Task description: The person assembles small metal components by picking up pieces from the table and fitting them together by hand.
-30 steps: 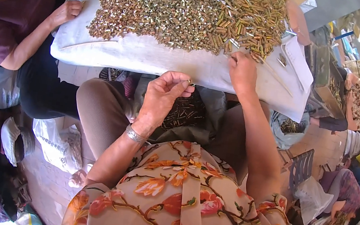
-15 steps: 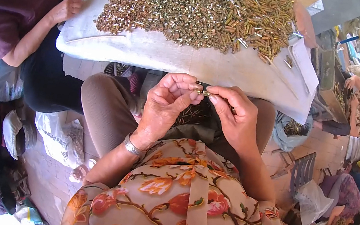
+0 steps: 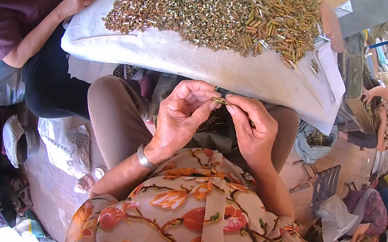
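Between both hands, above my lap, is a small brassy metal fitting (image 3: 220, 101), cylindrical and shiny. My left hand (image 3: 178, 116) pinches its left end between thumb and fingertips, its other fingers curled. My right hand (image 3: 255, 127) grips the right end with thumb and forefinger. Whether it is one part or two joined together cannot be made out. Beyond my hands, a heap of small metal sleeves (image 3: 170, 14) and longer metal pins (image 3: 281, 30) covers the white-covered table (image 3: 188, 61). More dark metal pieces lie in my lap below the hands, partly hidden.
At the left, a co-worker's hands (image 3: 76, 1) are at the table's edge. A thin stick (image 3: 105, 39) and a paper sheet (image 3: 330, 67) lie on the table. A white plastic bag (image 3: 63, 148) stands on the floor left, a blue-grey bag (image 3: 313, 148) right. Other people sit at far right.
My fingertips have shifted slightly, and the metal fitting now shows as one longer piece between them. The co-worker's far hand has moved left with a small piece in its fingers.
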Demonstrator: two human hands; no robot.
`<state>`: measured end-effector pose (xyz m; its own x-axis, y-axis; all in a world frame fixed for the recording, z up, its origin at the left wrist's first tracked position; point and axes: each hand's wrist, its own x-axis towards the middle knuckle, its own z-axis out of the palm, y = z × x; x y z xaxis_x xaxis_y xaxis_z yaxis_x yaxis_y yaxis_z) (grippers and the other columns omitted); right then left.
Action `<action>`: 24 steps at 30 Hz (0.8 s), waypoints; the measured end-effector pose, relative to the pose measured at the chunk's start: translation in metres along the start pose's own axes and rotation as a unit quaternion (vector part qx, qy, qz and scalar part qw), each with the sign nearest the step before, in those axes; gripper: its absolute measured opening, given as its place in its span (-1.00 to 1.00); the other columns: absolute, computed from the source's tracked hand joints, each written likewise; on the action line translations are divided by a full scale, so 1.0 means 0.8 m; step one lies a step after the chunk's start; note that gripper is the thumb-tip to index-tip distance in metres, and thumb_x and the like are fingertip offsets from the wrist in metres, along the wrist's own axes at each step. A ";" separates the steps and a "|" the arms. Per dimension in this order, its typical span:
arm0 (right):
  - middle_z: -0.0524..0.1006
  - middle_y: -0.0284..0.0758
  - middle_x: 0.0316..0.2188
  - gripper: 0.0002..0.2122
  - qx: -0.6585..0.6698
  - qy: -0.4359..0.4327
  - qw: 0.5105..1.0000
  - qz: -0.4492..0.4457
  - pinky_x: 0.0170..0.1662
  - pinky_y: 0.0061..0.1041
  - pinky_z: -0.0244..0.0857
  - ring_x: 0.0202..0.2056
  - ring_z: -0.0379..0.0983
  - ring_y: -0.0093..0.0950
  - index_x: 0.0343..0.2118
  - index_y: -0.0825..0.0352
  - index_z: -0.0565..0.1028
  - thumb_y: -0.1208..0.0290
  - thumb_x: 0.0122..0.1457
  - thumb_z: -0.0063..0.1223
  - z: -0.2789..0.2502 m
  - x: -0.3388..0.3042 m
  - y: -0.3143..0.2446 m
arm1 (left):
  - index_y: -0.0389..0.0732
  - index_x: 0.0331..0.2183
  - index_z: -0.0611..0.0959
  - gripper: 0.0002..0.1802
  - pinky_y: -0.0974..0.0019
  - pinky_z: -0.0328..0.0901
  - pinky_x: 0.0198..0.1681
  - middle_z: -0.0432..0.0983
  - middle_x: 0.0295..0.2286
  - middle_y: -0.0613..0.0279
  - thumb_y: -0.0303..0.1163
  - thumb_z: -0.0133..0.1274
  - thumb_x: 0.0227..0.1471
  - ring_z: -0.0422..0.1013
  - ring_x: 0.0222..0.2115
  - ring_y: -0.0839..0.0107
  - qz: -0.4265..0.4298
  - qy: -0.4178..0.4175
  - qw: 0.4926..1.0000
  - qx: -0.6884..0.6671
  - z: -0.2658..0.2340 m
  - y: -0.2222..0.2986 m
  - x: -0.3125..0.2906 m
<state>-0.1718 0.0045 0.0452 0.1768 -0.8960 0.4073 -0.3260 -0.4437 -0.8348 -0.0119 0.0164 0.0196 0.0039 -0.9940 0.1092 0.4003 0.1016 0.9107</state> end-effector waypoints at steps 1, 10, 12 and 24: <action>0.56 -0.24 -0.37 -0.85 0.000 -0.001 1.000 0.000 -0.31 -0.60 0.39 -0.37 0.51 -0.51 -0.25 0.39 0.54 0.62 0.10 0.08 0.000 0.000 0.000 | -0.33 -0.15 0.44 -0.71 0.46 0.33 -0.04 0.50 -0.25 0.22 -0.71 0.01 0.04 0.43 -0.20 0.54 0.000 0.001 1.000 0.000 0.000 0.000 0.000; 0.56 -0.27 -0.40 -0.86 -0.013 -0.037 0.999 -0.024 -0.34 -0.61 0.37 -0.38 0.50 -0.55 -0.25 0.39 0.55 0.62 0.11 0.08 -0.015 0.006 0.006 | -0.32 -0.19 0.53 -0.75 0.46 0.39 -0.15 0.51 -0.27 0.23 -0.68 0.06 0.01 0.46 -0.29 0.55 0.027 -0.005 0.992 0.120 -0.009 0.006 0.002; 0.56 -0.33 -0.42 -0.87 0.158 -0.160 0.960 0.167 -0.37 -0.64 0.33 -0.40 0.46 -0.61 -0.26 0.41 0.55 0.61 0.11 0.08 -0.033 0.011 0.007 | -0.34 -0.23 0.58 -0.80 0.46 0.39 -0.20 0.53 -0.31 0.23 -0.63 0.09 0.02 0.46 -0.33 0.57 -0.059 -0.140 0.987 0.051 -0.023 0.021 0.011; 0.48 -0.42 -0.58 -0.82 0.335 -0.210 0.856 0.334 -0.67 -0.75 -0.01 -0.69 0.17 -0.77 -0.27 0.43 0.53 0.42 0.21 -0.01 -0.033 0.002 0.010 | -0.29 -0.34 0.58 -0.90 0.40 0.43 -0.34 0.55 -0.43 0.19 -0.54 0.12 0.02 0.51 -0.45 0.44 -0.244 -0.226 0.929 -0.163 -0.032 -0.005 0.025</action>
<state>-0.1988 -0.0010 0.0493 0.5230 -0.7993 -0.2958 0.0955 0.3998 -0.9116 0.0104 -0.0047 0.0082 -0.6067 -0.7925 -0.0620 0.5093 -0.4474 0.7352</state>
